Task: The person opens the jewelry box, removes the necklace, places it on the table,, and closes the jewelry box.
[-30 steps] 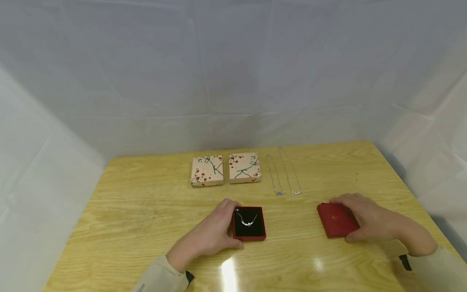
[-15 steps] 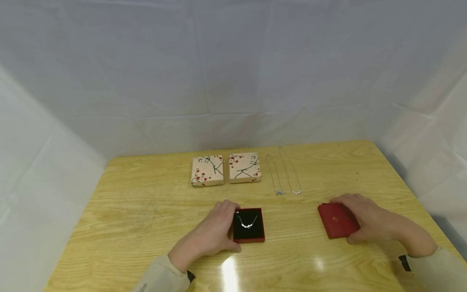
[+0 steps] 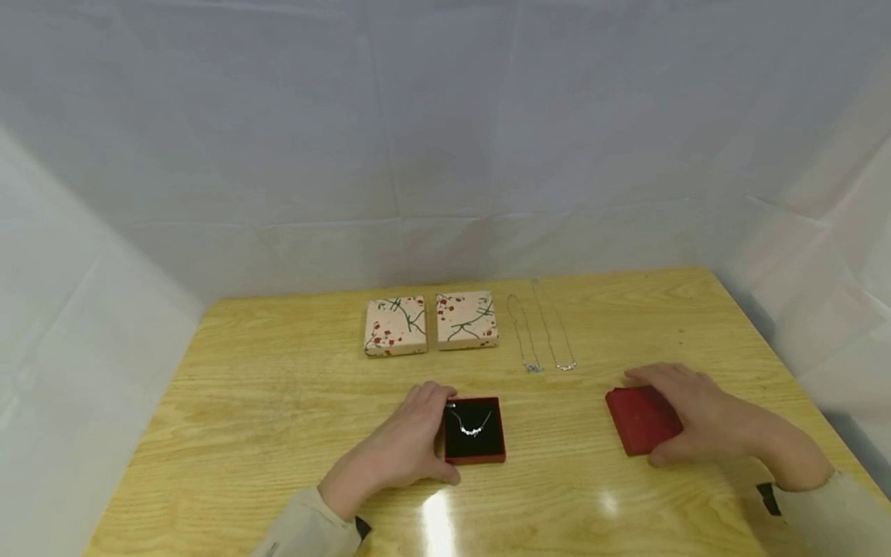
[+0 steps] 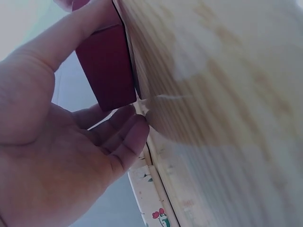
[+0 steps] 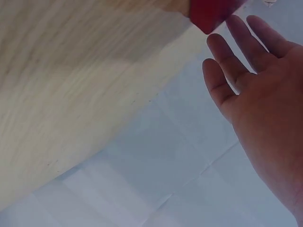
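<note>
My left hand (image 3: 407, 445) holds the left side of a small red jewellery box (image 3: 475, 458), thumb at the near corner and fingers at the far one. On its black cushion lies a silver necklace (image 3: 471, 431) with a beaded front. In the left wrist view, the box's red side wall (image 4: 106, 68) shows between thumb and fingers. Further right, a red box lid (image 3: 642, 422) lies on the table. My right hand (image 3: 710, 422) spreads around its right part, thumb near, fingers far. Its fingers look loose beside the lid's corner (image 5: 210, 16) in the right wrist view.
Two floral-patterned boxes, one at left (image 3: 396, 326) and one at right (image 3: 467, 320), sit near the back of the wooden table (image 3: 278, 410). Beside them two silver necklaces, a left one (image 3: 532, 367) and a right one (image 3: 566, 367), lie stretched out. White cloth (image 3: 445, 155) hangs behind.
The red box has shifted slightly towards the person with my left hand. My right hand has spread a little wider around the lid, its thumb moving left; the lid is nearly still.
</note>
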`<state>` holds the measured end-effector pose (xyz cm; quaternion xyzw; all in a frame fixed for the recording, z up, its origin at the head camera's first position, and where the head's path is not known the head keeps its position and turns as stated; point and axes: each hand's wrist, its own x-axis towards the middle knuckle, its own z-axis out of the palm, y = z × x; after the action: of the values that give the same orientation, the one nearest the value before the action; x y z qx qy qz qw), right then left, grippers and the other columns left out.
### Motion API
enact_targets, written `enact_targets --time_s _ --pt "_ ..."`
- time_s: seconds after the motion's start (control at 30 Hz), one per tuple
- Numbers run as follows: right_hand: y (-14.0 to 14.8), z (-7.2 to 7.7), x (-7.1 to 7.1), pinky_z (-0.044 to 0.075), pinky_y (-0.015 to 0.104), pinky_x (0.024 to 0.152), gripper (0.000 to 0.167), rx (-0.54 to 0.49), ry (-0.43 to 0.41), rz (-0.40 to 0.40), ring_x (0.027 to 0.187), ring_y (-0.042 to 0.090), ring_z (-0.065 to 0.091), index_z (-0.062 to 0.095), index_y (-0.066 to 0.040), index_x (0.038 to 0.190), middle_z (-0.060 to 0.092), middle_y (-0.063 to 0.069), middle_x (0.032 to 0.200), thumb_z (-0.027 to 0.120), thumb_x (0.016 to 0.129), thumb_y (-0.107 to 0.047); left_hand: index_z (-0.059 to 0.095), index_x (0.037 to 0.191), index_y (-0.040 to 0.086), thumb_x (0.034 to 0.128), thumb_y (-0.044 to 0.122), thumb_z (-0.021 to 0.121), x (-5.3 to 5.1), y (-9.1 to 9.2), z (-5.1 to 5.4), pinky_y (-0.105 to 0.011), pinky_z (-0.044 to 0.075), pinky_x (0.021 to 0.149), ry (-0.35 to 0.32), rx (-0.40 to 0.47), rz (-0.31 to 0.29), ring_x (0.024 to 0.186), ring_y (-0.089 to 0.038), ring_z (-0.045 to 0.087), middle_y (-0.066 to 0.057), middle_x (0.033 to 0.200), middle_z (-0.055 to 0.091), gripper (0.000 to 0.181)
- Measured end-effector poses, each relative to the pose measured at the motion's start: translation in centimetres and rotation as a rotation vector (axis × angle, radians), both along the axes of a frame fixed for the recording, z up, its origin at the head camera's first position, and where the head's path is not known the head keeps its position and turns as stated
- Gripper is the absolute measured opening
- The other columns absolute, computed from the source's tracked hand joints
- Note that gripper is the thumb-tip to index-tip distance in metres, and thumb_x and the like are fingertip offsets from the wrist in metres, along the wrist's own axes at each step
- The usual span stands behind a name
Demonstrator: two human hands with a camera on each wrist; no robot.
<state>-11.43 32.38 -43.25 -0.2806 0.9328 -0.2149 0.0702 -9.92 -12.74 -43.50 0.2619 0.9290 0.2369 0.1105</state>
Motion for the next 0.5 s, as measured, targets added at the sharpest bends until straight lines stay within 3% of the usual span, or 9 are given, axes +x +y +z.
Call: enact_targets --time_s 0.27,0.5 --pt "-1.7 1.9 -0.3 0.039 0.067 0.1 0.096 0.004 0.022 0.028 0.132 0.038 0.049 0.049 -0.008 0.154 0.059 0.009 0.145 0.091 0.081 -0.053 0.043 0.153 -0.001 0.065 0.041 0.102 0.1 -0.2 0.2 -0.046 0.042 0.119 0.004 0.009 0.005 0.13 -0.026 0.048 -0.011 0.141 0.053 0.114" --pt "-3.8 2.8 -0.6 0.036 0.069 0.108 0.076 -0.021 0.036 0.064 0.138 0.041 0.049 0.053 -0.005 0.152 0.059 0.011 0.146 0.083 0.093 -0.042 0.045 0.152 0.001 0.0675 0.044 0.1 0.1 -0.6 0.4 -0.047 0.043 0.117 0.008 0.039 0.015 0.133 -0.028 0.048 -0.012 0.143 0.053 0.11"
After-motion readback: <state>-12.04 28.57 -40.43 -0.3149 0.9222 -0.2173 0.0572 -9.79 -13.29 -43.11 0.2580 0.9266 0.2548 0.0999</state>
